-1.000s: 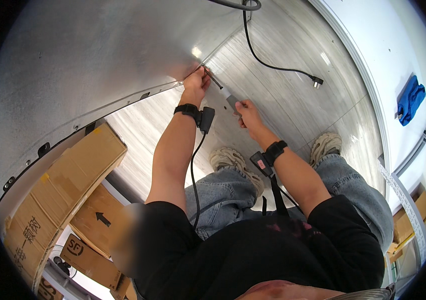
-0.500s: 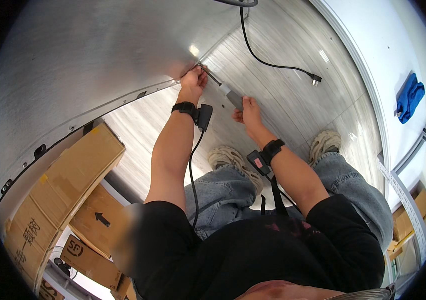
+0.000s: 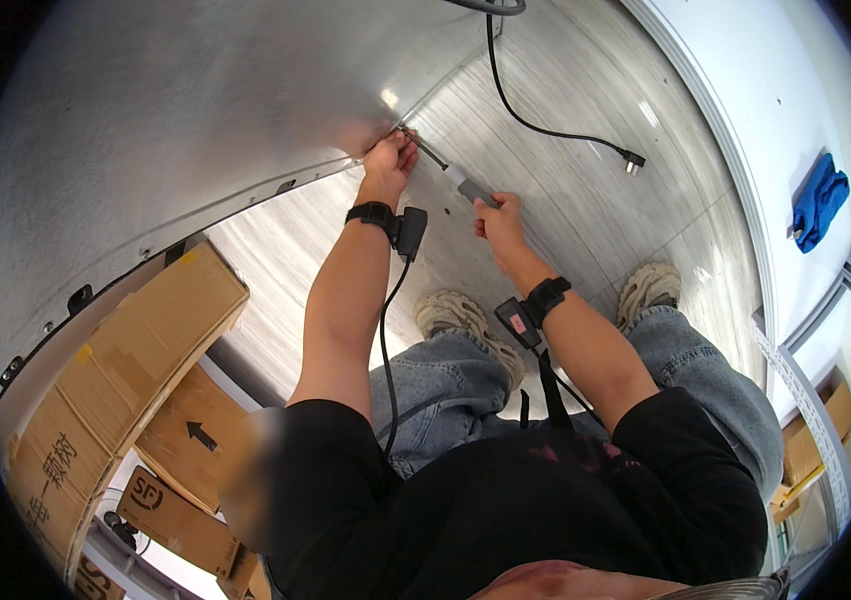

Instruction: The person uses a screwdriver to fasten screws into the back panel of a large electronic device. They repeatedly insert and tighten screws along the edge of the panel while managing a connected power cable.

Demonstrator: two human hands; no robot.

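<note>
At the lower edge of a large grey metal panel [image 3: 246,110], my left hand [image 3: 387,163] is closed, its fingertips pinched by the panel's rim. What they hold there is too small and hidden to make out. A screwdriver [image 3: 472,187] with a grey handle and a thin dark shaft slants from my right hand up to that spot. Its tip reaches the left fingertips and is hard to see. My right hand [image 3: 504,228] grips the back end of the handle, thumb along it and fingers curled.
A black power cable [image 3: 546,131] with a plug lies on the wood-grain floor [image 3: 566,60] beyond my hands. Cardboard boxes [image 3: 136,350] are stacked at the left below the panel. A blue cloth-like item [image 3: 821,203] rests on the white surface at right. My shoes stand close behind my hands.
My right fingers have curled closer around the handle's end, and the hand has shifted slightly right. The left hand stays at the panel's rim. The view has moved a little.
</note>
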